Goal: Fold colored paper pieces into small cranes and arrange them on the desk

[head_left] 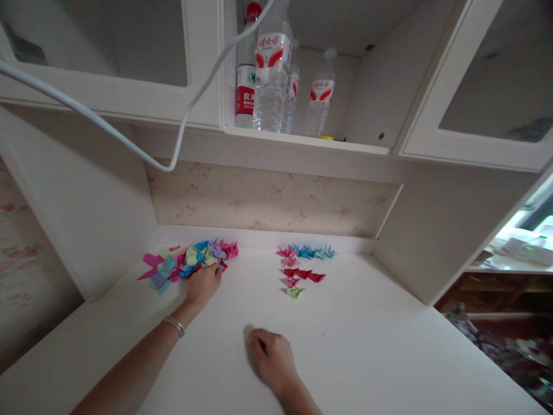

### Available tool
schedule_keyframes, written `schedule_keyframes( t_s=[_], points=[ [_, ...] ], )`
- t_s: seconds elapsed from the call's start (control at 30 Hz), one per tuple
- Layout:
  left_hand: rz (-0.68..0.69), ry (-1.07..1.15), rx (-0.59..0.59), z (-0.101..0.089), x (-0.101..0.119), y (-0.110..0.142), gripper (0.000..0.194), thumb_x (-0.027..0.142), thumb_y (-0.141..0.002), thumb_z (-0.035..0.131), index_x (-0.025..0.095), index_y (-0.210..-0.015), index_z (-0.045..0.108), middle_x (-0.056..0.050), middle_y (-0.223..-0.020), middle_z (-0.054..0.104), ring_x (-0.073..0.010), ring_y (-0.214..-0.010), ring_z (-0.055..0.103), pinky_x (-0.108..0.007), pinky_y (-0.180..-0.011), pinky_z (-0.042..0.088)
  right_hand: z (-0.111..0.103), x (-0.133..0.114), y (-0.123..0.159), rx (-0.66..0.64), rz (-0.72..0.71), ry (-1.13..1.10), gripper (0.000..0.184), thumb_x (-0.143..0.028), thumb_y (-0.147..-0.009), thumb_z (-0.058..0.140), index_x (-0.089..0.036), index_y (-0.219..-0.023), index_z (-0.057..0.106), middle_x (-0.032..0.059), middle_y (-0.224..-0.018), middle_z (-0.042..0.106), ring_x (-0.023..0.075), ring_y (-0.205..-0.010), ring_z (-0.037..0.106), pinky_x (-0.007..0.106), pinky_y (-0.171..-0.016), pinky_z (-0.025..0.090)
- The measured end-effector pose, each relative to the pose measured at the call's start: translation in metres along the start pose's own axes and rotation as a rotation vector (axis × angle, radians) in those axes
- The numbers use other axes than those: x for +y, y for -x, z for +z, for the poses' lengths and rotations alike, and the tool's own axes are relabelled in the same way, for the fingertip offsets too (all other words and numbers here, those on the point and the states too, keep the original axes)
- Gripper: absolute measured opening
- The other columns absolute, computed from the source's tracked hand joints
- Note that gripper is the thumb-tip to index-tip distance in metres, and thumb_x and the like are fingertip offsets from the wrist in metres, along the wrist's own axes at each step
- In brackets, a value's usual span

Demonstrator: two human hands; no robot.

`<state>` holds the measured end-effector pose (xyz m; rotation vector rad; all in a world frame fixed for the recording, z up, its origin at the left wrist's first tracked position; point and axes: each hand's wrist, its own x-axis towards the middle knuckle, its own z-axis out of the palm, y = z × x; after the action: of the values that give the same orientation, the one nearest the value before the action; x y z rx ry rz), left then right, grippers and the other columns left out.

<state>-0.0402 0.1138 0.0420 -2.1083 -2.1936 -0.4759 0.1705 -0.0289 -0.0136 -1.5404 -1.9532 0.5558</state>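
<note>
My left hand reaches to the right end of a heap of small coloured paper squares and folded pieces at the back left of the white desk; its fingers curl into the pile, and what they grip is hidden. My right hand rests on the desk nearer to me, fingers curled under, with a thin dark item poking from them. A group of folded paper cranes, pink, blue, red and green, lies in rows at the back centre, apart from both hands.
Clear plastic water bottles stand on an open shelf above the desk, between glass-fronted cabinet doors. A white cable hangs across the upper left. The desk's side walls close in left and right; a cluttered room shows at the right.
</note>
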Motion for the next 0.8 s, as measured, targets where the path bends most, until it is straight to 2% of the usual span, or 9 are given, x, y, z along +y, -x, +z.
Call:
schedule_keyframes(
  t_s=[0.1,0.23,0.37,0.47,0.57,0.63,0.7,0.8],
  points=[
    [0.02,0.226,-0.001,-0.004,0.002,0.016,0.031,0.037,-0.089,0.039,0.021,-0.097,0.064,-0.006,-0.087,0.072,-0.0198,-0.077,0.067,-0.025,-0.066,0.046,0.002,0.004,-0.003,0.055,0.076,-0.15,0.027,-0.033,-0.089,0.042,-0.027,-0.089,0.069,0.0,-0.076,0.07,0.0162,-0.068,0.063,0.022,-0.061,0.04],
    [0.033,0.872,-0.128,-0.004,0.013,0.053,0.036,0.044,-0.081,0.049,0.016,-0.102,0.061,-0.007,-0.094,0.071,-0.0148,-0.055,0.063,-0.023,-0.051,0.046,0.006,0.006,-0.015,0.118,0.222,-0.565,0.034,-0.046,-0.086,0.048,-0.019,-0.087,0.068,0.0006,-0.057,0.059,0.0134,-0.049,0.052,0.022,-0.047,0.036],
    [-0.025,1.216,-0.297,-0.001,0.032,0.095,0.042,0.048,-0.076,0.057,0.015,-0.102,0.061,-0.009,-0.097,0.069,-0.0188,-0.065,0.067,-0.02,-0.041,0.04,0.005,0.0,-0.033,0.124,0.36,-1.043,0.043,-0.055,-0.077,0.058,-0.016,-0.095,0.062,0.0003,-0.067,0.059,0.0076,-0.037,0.044,0.02,-0.036,0.03],
    [-0.03,1.293,-0.356,0.005,0.045,0.113,0.041,0.05,-0.076,0.058,0.016,-0.099,0.062,-0.009,-0.097,0.069,-0.019,-0.066,0.067,-0.019,-0.04,0.039,0.002,-0.004,-0.04,0.117,0.404,-1.225,0.044,-0.054,-0.078,0.058,-0.018,-0.103,0.059,0.0028,-0.08,0.062,0.0083,-0.043,0.051,0.019,-0.038,0.034],
    [-0.009,1.275,-0.363,0.013,0.05,0.119,0.04,0.05,-0.077,0.057,0.016,-0.098,0.063,-0.01,-0.099,0.068,-0.017,-0.06,0.066,-0.019,-0.037,0.038,0.0,-0.002,-0.04,0.081,0.352,-1.284,0.041,-0.052,-0.081,0.055,-0.017,-0.104,0.06,0.0059,-0.09,0.063,0.0096,-0.048,0.055,0.02,-0.04,0.038],
    [0.025,1.244,-0.381,0.016,0.051,0.119,0.039,0.049,-0.078,0.056,0.016,-0.099,0.063,-0.009,-0.096,0.068,-0.0152,-0.056,0.064,-0.019,-0.037,0.037,0.0,0.002,-0.038,0.066,0.323,-1.3,0.039,-0.051,-0.081,0.056,-0.014,-0.093,0.062,0.0058,-0.083,0.063,0.0098,-0.047,0.054,0.021,-0.04,0.039],
    [0.081,1.204,-0.409,0.015,0.049,0.12,0.036,0.046,-0.079,0.056,0.016,-0.098,0.064,-0.006,-0.085,0.069,-0.0136,-0.053,0.062,-0.019,-0.039,0.038,0.0,0.006,-0.038,0.056,0.319,-1.304,0.039,-0.051,-0.08,0.059,-0.012,-0.086,0.063,0.0027,-0.067,0.06,0.0098,-0.044,0.051,0.02,-0.039,0.038],
    [0.162,1.145,-0.391,0.01,0.045,0.121,0.03,0.04,-0.081,0.055,0.016,-0.096,0.067,-0.003,-0.073,0.066,-0.0113,-0.05,0.057,-0.02,-0.045,0.041,0.0,0.009,-0.038,0.029,0.32,-1.28,0.039,-0.048,-0.079,0.062,-0.011,-0.09,0.065,-0.0014,-0.052,0.052,0.0086,-0.041,0.045,0.018,-0.036,0.032]
  ],
)
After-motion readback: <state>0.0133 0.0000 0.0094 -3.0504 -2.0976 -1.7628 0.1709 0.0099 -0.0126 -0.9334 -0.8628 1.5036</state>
